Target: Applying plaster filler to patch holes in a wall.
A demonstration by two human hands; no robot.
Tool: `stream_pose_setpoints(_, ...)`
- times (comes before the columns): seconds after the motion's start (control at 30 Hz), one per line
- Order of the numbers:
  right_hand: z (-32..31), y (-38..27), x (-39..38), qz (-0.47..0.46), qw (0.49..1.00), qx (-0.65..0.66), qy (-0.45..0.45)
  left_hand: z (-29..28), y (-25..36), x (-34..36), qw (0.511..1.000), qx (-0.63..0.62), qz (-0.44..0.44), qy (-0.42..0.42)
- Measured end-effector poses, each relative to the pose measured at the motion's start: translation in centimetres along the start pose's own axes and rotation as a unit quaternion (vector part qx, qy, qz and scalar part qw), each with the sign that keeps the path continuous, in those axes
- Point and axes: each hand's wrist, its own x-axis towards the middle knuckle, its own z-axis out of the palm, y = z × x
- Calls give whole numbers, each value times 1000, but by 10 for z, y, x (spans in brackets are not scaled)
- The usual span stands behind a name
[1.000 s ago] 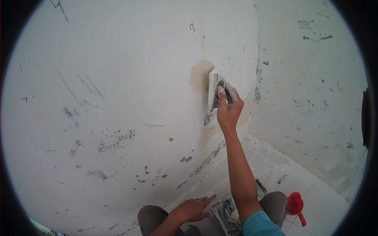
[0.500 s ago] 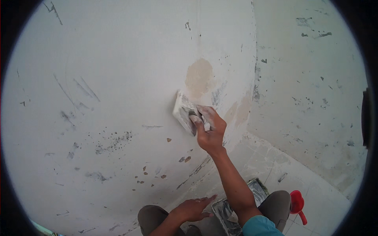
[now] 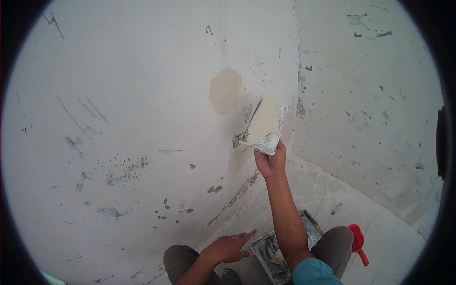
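My right hand (image 3: 271, 160) grips a rectangular plastering float (image 3: 264, 122) from behind, its handle hidden. The float's face is turned toward me. Cream putty covers most of it, with grey and white smears along its edges. It is held in front of the white wall (image 3: 142, 95), just right of and below a rounded beige patch (image 3: 226, 91); whether it touches the wall I cannot tell. Down by my left knee, my left hand (image 3: 228, 248) is open with fingers stretched out, holding nothing. Its fingertips are near a dark, putty-smeared tray (image 3: 260, 243).
A red plastic scoop (image 3: 357, 237) lies on the dusty tiled floor (image 3: 327, 190), beside my right knee (image 3: 335, 244). A second wall (image 3: 361, 95) meets the first at a corner on the right. Chips and dark scuffs mark both walls.
My right hand has moved right and turned the float, from edge-on near the wall to its putty-covered face showing. The view has shifted slightly. My left hand stays open by the knee.
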Motion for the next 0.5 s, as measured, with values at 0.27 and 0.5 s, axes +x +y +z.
stream_pose_setpoints(0.27,14,-22,4,-93,981,-146,86,0,3,6,1000,9,-13,-8)
stream_pose_setpoints(0.5,38,-57,48,-242,821,-512,72,2,-2,19,1000,9,8,-11)
